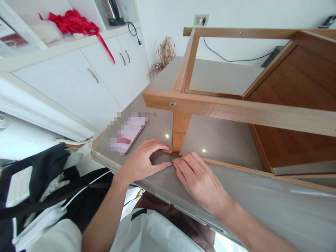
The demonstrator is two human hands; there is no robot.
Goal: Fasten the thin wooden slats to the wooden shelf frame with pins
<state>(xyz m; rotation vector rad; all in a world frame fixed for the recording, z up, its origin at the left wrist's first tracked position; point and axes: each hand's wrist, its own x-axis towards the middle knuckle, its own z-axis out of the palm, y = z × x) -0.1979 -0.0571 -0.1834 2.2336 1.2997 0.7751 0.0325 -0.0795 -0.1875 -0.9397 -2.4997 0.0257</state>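
A wooden frame (210,105) with slatted rails and a brown panel stands on the grey tabletop. At its near lower corner, a small metal screw (170,158) points out of the bottom rail (223,163). My left hand (141,159) curves around this corner: its fingertips touch the rail end by the upright, and its thumb lies in front, close to the screw. My right hand (195,178) is closed, with thumb and fingers pinched at the screw; its fingers partly hide the contact. A capped hole (172,104) shows in the upper rail.
A phone (128,134) lies left of my hands, with small screws (154,114) beyond it. Dried plants (165,54) stand behind the table. White cabinets (65,80) with red ribbon (72,22) and a kettle (114,12) are at left. Dark cloth (49,175) hangs at lower left.
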